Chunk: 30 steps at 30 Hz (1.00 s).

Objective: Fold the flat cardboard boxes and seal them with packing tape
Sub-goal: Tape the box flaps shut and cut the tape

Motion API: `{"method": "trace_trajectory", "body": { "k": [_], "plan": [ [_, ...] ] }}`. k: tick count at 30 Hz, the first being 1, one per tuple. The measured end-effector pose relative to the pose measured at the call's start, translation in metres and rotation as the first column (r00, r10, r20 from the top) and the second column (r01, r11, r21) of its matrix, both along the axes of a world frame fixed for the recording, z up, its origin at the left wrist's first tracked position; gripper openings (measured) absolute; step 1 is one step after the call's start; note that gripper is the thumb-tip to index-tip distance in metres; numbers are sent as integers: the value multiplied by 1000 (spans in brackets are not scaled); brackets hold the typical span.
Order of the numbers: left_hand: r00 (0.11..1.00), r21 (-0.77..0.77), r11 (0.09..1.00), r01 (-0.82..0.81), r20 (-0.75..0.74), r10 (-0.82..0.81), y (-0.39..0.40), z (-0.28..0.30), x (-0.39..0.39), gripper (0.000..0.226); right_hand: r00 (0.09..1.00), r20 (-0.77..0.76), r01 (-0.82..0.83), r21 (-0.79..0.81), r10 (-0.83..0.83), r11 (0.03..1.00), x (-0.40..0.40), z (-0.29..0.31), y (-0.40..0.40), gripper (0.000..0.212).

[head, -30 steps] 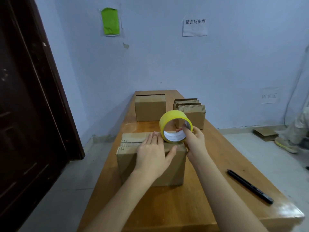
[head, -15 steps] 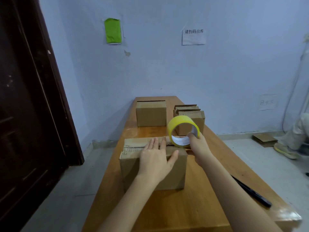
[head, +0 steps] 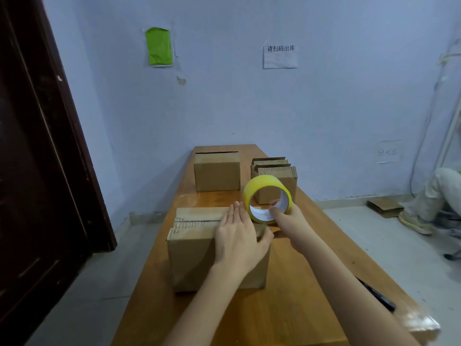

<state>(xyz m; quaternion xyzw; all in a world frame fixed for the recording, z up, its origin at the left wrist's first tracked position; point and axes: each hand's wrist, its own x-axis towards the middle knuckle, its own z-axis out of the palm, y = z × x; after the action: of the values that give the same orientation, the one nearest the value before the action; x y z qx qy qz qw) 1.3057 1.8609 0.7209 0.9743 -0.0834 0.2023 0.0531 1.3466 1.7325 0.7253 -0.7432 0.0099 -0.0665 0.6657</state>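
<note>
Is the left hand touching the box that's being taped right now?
Touching. The head view shows the left hand lying flat on top of the near box, fingers straight, thumb over its right edge.

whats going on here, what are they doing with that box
A person is taping a cardboard box shut on a wooden table. The left hand lies flat on the box top, holding the flaps down, while the right hand grips a yellow tape roll at the box's right end. The seam to the left of the hand looks untaped. Another folded box and a stack of flat cardboard wait at the far end.
</note>
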Motion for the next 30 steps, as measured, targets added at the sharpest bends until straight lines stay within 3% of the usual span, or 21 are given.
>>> {"method": "trace_trajectory", "body": {
  "k": [4, 8, 13, 16, 18, 19, 26, 30],
  "plan": [
    [999, 67, 998, 9, -42, -6, 8, 0, -1, 92, 999, 20, -38, -43, 39, 998, 3, -2, 1, 18],
    [994, 126, 992, 9, -108, 5, 6, 1, 0, 111, 998, 16, -53, -23, 53, 998, 2, -9, 6, 21],
    [998, 150, 988, 18, -69, -7, 7, -3, 4, 107, 999, 8, -42, 9, 41, 999, 4, -7, 9, 23],
    [998, 121, 991, 52, -27, -49, 6, -7, 6, 98, 1000, -24, 22, 261, -16, 965, 1, -14, 0, 26],
    [997, 116, 990, 81, -28, -78, 7, -8, 6, 90, 993, -108, 95, 500, -47, 861, -3, -29, -7, 28],
    [996, 116, 990, 84, -29, -81, 8, -8, 6, 88, 989, -135, 128, 540, -65, 832, -5, -37, -8, 30],
    [998, 125, 990, 63, -4, -63, 6, -4, 5, 100, 993, -110, 82, 478, -34, 875, -8, -42, -13, 31],
    [986, 202, 966, 159, 19, -166, -4, -2, 4, 94, 994, -102, 80, 430, -40, 899, -7, -44, -13, 32]
  ]
}}
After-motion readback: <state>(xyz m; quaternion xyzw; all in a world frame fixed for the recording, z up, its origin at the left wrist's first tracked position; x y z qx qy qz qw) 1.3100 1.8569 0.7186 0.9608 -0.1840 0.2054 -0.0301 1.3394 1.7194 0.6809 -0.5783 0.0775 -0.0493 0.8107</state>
